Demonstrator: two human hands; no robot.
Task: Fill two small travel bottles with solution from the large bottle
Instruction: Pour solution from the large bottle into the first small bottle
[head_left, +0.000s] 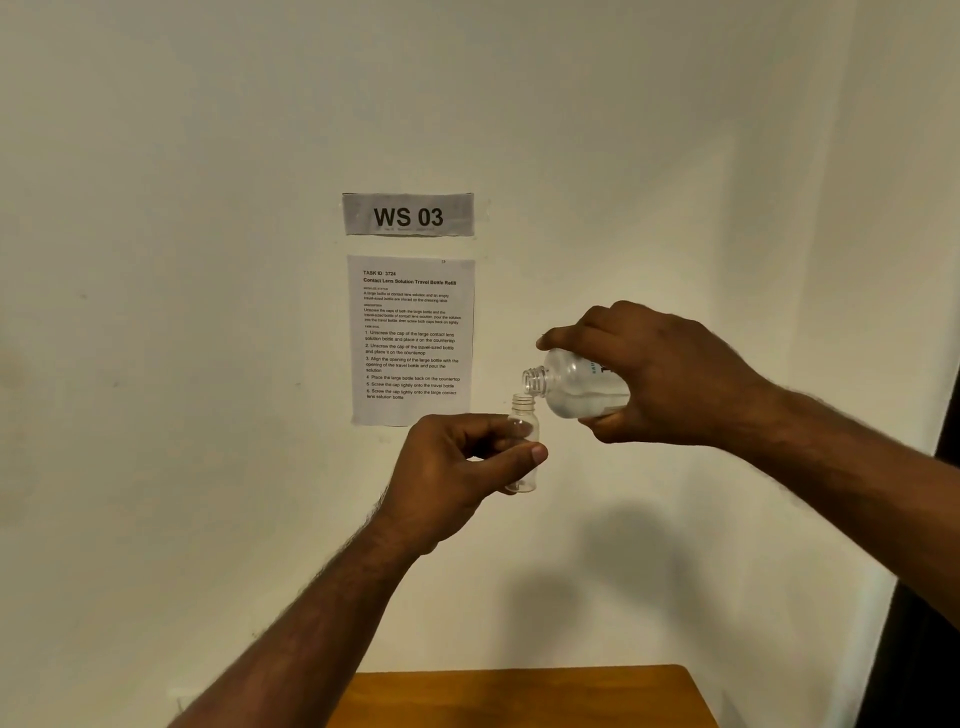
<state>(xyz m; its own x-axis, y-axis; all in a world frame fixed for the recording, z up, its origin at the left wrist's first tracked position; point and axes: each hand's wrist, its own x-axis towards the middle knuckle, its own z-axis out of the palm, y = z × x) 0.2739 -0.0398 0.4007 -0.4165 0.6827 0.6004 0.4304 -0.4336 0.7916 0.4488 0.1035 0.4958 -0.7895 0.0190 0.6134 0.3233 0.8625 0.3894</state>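
Note:
My left hand holds a small clear travel bottle upright in the air, uncapped, with thumb and fingers around its body. My right hand grips the large clear bottle, uncapped and tilted on its side toward the left. Clear liquid lies along the large bottle's lower side. Its open neck sits just above and to the right of the small bottle's mouth. No stream of liquid is visible between them. The second travel bottle and the caps are out of view.
A wooden table shows at the bottom edge, well below both hands. On the white wall behind hang a "WS 03" sign and a printed task sheet. A dark edge runs down the right side.

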